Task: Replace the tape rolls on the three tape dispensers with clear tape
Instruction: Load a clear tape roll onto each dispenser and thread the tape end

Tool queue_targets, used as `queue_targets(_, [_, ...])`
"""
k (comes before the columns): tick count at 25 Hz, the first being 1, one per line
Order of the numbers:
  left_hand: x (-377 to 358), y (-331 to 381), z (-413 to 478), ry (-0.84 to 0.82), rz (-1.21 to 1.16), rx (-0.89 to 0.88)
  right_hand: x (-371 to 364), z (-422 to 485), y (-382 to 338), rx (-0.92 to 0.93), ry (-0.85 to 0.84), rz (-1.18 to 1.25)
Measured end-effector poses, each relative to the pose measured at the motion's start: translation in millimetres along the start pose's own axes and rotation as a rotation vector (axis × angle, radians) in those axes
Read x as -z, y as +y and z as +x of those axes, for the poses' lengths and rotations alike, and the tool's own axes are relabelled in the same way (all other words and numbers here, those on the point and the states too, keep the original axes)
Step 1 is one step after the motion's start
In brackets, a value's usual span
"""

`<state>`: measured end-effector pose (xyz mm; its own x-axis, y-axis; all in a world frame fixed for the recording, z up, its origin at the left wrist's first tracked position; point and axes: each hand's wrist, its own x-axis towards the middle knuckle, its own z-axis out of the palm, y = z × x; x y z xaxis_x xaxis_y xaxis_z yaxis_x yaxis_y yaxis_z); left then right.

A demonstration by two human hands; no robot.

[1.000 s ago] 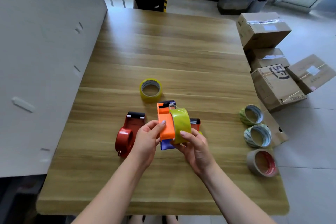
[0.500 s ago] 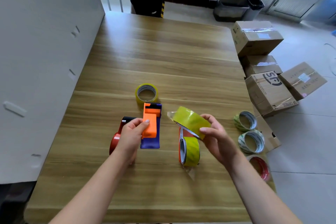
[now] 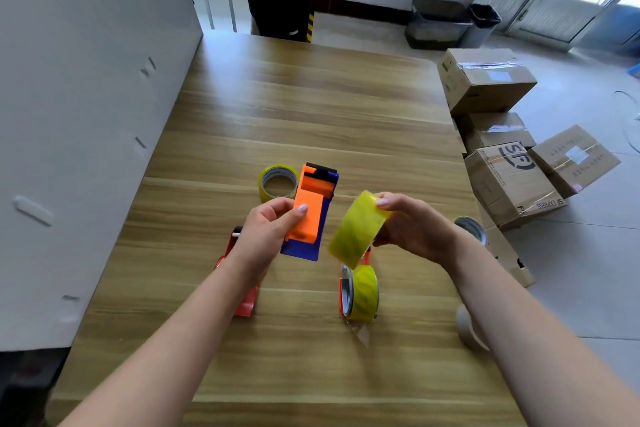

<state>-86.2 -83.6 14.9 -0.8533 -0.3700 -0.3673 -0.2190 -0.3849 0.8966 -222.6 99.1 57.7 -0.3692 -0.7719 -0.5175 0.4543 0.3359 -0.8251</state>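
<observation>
1. My left hand (image 3: 266, 236) is clamped on the orange-and-blue dispenser (image 3: 310, 215), thumb on the orange handle, holding it tilted above the table (image 3: 311, 107).
2. My right hand (image 3: 415, 225) pinches a yellow-tinted roll (image 3: 356, 230) by its rim, fingertips over the top edge, thumb hidden behind.
3. A second ago that roll sat on this dispenser; half a second ago it was already off and out to the right. Now both are lifted and the roll faces the dispenser again, just beside it but apart.
4. So this dispenser is bare. I judge the roll either goes back on differently or gets set aside.
5. A second dispenser (image 3: 358, 291) stands loaded near my right wrist; a red one (image 3: 244, 302) lies mostly hidden under my left forearm.
6. One spare roll (image 3: 277, 182) lies behind the dispenser; more rolls (image 3: 471, 229) sit at the right edge.
</observation>
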Motion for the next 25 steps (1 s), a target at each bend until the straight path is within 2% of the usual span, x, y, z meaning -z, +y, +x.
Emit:
queue_targets(3, [-6.8,-3.0,-6.5,-0.032,-0.042,-0.014,-12.9,12.4,-6.3,-0.055,-0.019,-0.176])
queue_targets(6, [-13.3,-8.9,-15.0,-0.08,-0.041,-0.003,-22.5,22.0,-4.8,-0.075,-0.048,-0.228])
queue_targets(10, [-10.8,-16.3,-19.9,-0.087,-0.119,0.049,-26.1,30.8,4.3,-0.077,0.07,-0.142])
queue_targets(13, [-8.7,-19.5,-21.5,-0.058,-0.089,0.053,-31.1,29.6,9.1,-0.074,0.149,-0.11])
queue_targets(19, [-17.0,-21.0,-30.4,-0.078,0.029,0.028,-36.5,21.9,18.6,-0.01,0.168,-0.059])
queue_targets(25, [-23.7,-29.4,-40.8,-0.022,-0.092,0.047,-52.1,20.5,29.5,0.012,0.227,0.091])
